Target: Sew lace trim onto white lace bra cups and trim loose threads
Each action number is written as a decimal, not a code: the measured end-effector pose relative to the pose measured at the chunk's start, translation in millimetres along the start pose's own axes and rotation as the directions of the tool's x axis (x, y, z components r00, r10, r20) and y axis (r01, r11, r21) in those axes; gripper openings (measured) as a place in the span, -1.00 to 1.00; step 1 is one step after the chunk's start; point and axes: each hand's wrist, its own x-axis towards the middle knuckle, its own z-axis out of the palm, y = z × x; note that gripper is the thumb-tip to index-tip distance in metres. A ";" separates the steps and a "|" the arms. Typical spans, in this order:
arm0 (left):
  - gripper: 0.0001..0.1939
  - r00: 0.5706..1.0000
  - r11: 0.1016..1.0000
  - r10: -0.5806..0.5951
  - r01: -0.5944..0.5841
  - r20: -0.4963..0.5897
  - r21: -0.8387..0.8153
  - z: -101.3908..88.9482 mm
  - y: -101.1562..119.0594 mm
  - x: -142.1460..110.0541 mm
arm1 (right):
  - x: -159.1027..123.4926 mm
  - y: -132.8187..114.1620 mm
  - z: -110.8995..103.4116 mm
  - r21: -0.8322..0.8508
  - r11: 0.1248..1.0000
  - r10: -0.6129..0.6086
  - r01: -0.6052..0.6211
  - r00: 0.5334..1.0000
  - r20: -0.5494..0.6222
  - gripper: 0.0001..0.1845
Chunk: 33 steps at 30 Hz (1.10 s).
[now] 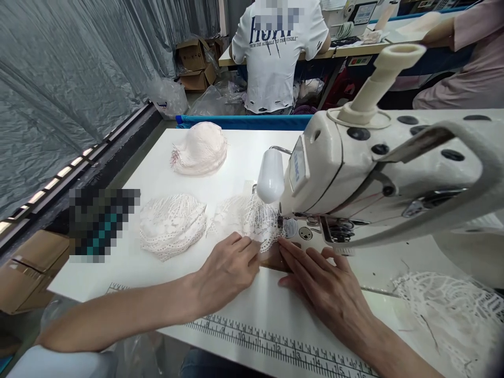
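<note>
A piece of white lace point(255, 215) lies on the sewing machine bed, its scalloped edge close by the needle area. My left hand point(232, 262) has its fingers curled and pinched on the near edge of this lace. Flat beside the presser foot, my right hand point(321, 278) has its fingers stretched out, the fingertips touching the lace's right edge. The white sewing machine point(334, 157) stands over the right side of the table, with reddish thread running along its head. Its needle is mostly hidden behind the lamp and lace.
Left of the lace sit a lace cup point(173, 226) and a pale pink cup point(200, 147). More white lace point(452, 315) lies at the right. A printed ruler point(275, 346) runs along the table's front edge. Beyond, a person in a white shirt point(275, 52) sits at another table.
</note>
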 end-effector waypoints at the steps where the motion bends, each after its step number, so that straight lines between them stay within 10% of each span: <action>1: -0.83 1.000 1.000 -0.002 0.002 -0.002 -0.001 -2.2 0.5 0.0 | 0.0 -0.3 0.1 -0.001 1.000 -0.001 0.001 1.000 0.000 -0.61; 10: -0.79 0.995 0.990 0.080 -0.086 -0.055 -0.109 22.1 -16.9 39.6 | 0.1 -2.9 -0.2 0.040 0.999 0.022 -0.020 0.999 -0.029 -0.61; 33: -0.82 0.979 0.998 0.053 -0.060 -0.195 -0.032 36.9 -14.6 31.6 | -2.1 -3.2 -2.0 0.066 0.997 0.036 -0.038 0.999 0.028 -0.61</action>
